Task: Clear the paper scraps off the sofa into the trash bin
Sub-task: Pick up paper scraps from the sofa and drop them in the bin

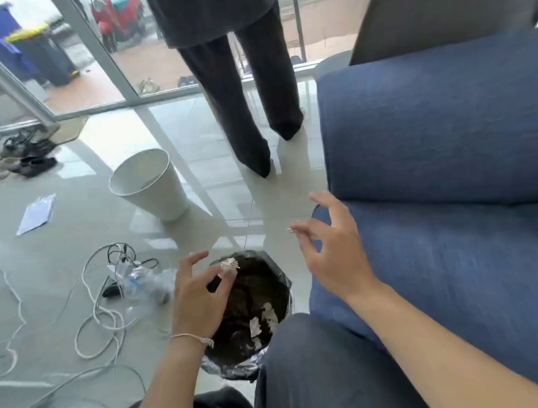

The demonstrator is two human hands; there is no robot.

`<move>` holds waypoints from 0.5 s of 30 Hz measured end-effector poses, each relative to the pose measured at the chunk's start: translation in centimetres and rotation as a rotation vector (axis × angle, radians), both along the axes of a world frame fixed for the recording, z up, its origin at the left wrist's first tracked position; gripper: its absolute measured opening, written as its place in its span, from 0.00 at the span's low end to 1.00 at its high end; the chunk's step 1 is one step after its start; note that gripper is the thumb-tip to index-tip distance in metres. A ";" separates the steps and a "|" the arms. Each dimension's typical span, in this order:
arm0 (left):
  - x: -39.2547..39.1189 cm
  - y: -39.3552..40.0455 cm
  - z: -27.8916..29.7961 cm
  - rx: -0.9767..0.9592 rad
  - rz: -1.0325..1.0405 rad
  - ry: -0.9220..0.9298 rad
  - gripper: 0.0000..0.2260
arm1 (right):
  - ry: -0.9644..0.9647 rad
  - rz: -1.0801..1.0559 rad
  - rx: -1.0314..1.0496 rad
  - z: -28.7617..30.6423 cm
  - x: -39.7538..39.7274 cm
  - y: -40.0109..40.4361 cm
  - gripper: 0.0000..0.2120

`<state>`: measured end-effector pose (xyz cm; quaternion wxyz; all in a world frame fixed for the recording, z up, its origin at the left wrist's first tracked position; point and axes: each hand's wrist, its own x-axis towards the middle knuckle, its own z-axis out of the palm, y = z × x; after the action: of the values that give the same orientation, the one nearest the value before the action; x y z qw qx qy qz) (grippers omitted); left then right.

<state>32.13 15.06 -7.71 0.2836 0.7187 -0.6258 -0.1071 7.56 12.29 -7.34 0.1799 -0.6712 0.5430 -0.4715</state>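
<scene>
The left hand [198,302] pinches a crumpled paper scrap [229,265] above the black-lined trash bin [254,306] beside the blue sofa [451,220], while the right hand [334,256] hovers with fingers spread, holding nothing.
</scene>
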 end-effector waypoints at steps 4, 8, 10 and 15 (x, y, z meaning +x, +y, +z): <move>5.3 0.6 -1.2 0.084 0.262 0.144 0.18 | 0.065 0.083 0.115 -1.0 9.3 1.0 0.07; 6.0 -0.2 -2.2 0.128 0.197 0.039 0.12 | 0.243 0.176 0.153 -3.1 11.9 0.4 0.08; 6.3 -0.1 -3.5 0.173 0.130 -0.057 0.10 | 0.271 0.153 0.176 -3.4 11.7 -0.1 0.07; 7.3 -0.9 -4.3 0.325 0.061 -0.129 0.13 | 0.393 0.222 0.208 -4.1 12.8 0.0 0.07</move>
<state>39.41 14.19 -12.06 0.1262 0.7791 -0.5950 -0.1519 20.39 12.25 -11.41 0.1895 -0.7834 0.5362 -0.2507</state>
